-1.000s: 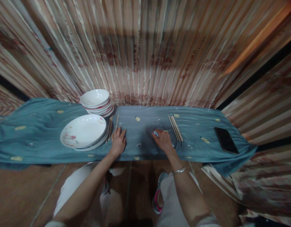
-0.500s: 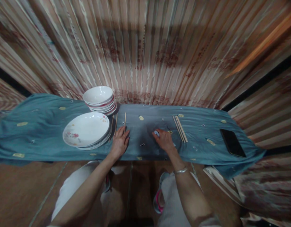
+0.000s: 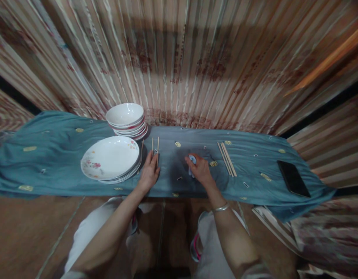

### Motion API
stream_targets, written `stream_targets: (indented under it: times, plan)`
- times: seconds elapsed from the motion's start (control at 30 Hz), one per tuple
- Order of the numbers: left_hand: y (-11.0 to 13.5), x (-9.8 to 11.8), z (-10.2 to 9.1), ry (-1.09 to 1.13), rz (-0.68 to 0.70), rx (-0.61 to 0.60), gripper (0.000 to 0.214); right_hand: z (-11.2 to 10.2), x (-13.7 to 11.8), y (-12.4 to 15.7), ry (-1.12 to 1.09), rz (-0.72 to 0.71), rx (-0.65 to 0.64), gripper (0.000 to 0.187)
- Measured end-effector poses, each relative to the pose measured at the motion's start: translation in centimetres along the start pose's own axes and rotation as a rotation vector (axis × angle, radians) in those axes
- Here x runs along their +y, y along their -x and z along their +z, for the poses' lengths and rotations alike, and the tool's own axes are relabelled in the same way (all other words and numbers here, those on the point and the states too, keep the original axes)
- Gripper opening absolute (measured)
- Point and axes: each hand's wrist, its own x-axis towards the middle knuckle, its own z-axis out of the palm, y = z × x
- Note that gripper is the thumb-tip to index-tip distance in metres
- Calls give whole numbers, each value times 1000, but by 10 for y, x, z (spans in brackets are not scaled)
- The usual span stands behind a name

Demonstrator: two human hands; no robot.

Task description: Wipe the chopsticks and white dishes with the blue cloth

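My left hand (image 3: 149, 173) rests on the blue cloth (image 3: 51, 162) with its fingers closed on a pair of wooden chopsticks (image 3: 155, 145) that lie pointing away from me. A stack of flat white plates (image 3: 111, 159) sits just left of it. My right hand (image 3: 200, 169) is curled around a small pale blue and white object (image 3: 192, 159) on the cloth. A second pair of chopsticks (image 3: 227, 153) lies to the right of that hand.
A stack of white bowls (image 3: 126, 119) stands at the back near the striped curtain (image 3: 179, 62). One more chopstick (image 3: 142, 147) lies beside the plates. A black phone (image 3: 293, 178) lies at the cloth's right end. My knees and shoes are below the table edge.
My left hand has slid two chopsticks rightward away from the plates and set them side by side. My right hand has shifted slightly left with the small object.
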Motion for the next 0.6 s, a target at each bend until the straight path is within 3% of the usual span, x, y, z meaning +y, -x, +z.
stream_targets:
  times: [0.2,0.3,0.37,0.6]
  plan:
    - [-3,7,-5,51,51,-28,59,11,-10,-13,-671,211,36,53]
    - [-5,5,-6,1,29,-4,55,15,-12,-17,-829,263,30,58]
    - [-7,2,-7,-58,5,11,55,15,-13,-17,-728,249,51,57]
    - [-12,8,-15,-206,7,-124,40,8,-11,-10,94,-3,78,46]
